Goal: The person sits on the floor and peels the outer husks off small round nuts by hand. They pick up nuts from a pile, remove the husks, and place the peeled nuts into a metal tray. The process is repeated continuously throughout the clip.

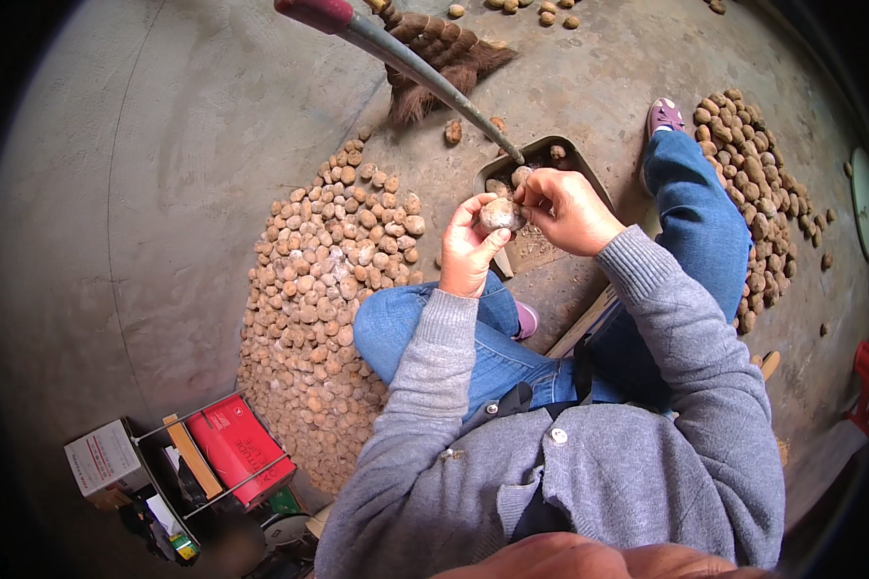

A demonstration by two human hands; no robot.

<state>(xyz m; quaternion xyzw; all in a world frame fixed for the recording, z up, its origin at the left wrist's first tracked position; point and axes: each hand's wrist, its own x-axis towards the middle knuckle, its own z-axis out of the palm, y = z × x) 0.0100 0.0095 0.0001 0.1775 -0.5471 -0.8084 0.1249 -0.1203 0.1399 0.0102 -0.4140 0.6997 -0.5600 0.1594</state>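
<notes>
A round brown tuber with a whitish patch rests in my left hand, gripped between thumb and fingers. The bent fingers of my right hand pinch at its right edge. Below both hands lies a dustpan holding several tubers and loose dry crumbs. Its long metal handle rises toward the upper left and ends in a red grip. To the left spreads a large heap of tubers, many dusted white. Part of the dustpan is hidden behind my hands.
A bristle broom lies beyond the dustpan. Another tuber pile sits right of my outstretched leg. At lower left a wire rack holds a red box, near a white carton. A red plastic object stands far right.
</notes>
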